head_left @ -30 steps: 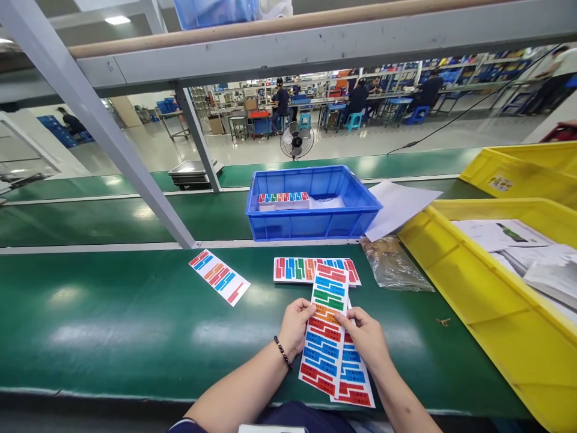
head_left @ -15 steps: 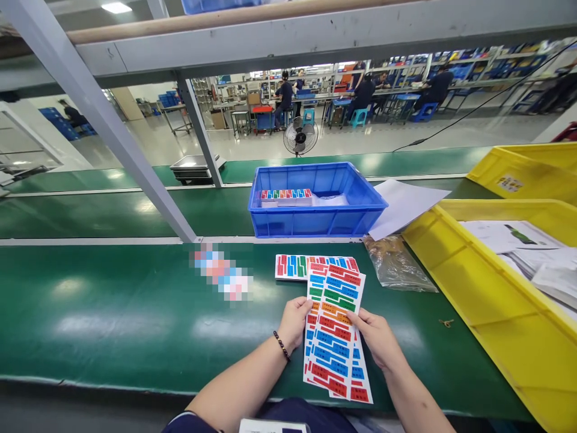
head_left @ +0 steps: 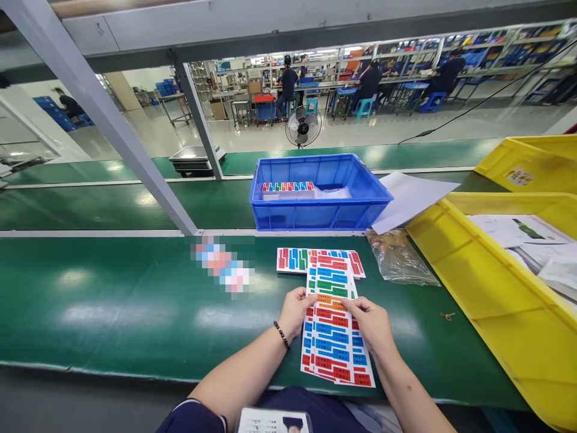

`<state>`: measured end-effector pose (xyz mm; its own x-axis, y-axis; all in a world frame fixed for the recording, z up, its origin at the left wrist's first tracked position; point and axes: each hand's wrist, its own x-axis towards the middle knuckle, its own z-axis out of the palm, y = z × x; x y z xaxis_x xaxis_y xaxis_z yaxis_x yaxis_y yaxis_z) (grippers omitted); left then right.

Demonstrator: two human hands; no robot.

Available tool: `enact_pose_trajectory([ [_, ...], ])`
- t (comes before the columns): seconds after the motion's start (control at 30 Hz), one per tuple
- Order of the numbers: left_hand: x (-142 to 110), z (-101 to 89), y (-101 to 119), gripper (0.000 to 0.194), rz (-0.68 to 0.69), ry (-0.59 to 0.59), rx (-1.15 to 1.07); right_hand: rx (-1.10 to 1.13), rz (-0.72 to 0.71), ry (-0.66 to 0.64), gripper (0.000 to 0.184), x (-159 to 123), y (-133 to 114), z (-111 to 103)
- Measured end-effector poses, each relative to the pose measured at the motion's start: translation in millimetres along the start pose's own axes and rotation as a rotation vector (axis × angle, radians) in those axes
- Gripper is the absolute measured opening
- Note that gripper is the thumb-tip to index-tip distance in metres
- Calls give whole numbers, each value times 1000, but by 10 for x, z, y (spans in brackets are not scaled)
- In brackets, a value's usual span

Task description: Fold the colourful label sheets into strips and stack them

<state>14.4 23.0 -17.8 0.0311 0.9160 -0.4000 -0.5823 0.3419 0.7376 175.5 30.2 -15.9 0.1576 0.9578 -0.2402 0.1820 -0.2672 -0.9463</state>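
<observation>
Several overlapping sticker sheets point(head_left: 332, 343), white with red, blue, green and orange labels, are spread in a loose fan between my hands. My left hand point(head_left: 296, 313) is closed on their left edge, with its thumb on top. On the right side, my right hand point(head_left: 372, 325) pinches the top sheet with thumb and fingers. Just beyond them, a stack of the same sheets point(head_left: 292, 260) lies sideways on the green table point(head_left: 135, 313), partly covered by the upper ends of the held ones.
Behind the stack is a blue bin point(head_left: 322, 213) with more sheets point(head_left: 287, 187) inside. A clear plastic bag point(head_left: 401, 258), a white paper point(head_left: 412, 195) and a yellow bin point(head_left: 491, 337) of papers lie to the right. Left of the stack is a blurred patch point(head_left: 223, 264). A metal post point(head_left: 121, 126) slants down at left.
The top sheet has turned from tilted to nearly upright and shifted slightly left over the others. Both hands keep their grip. The whole view has shifted a little.
</observation>
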Motion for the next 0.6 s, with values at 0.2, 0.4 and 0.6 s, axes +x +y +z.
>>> enact_pose_trajectory([
  [0.2, 17, -22, -29, 40, 32, -5, 54, -5, -7, -74, 27, 6, 12, -20],
  [0.4, 15, -18, -38, 42, 47, -10, 48, 92, 82, -63, 35, 8, -18, -145],
  [0.6, -11, 23, -43, 41, 57, -36, 43, 177, 108, -119, 33, -45, -84, -81],
])
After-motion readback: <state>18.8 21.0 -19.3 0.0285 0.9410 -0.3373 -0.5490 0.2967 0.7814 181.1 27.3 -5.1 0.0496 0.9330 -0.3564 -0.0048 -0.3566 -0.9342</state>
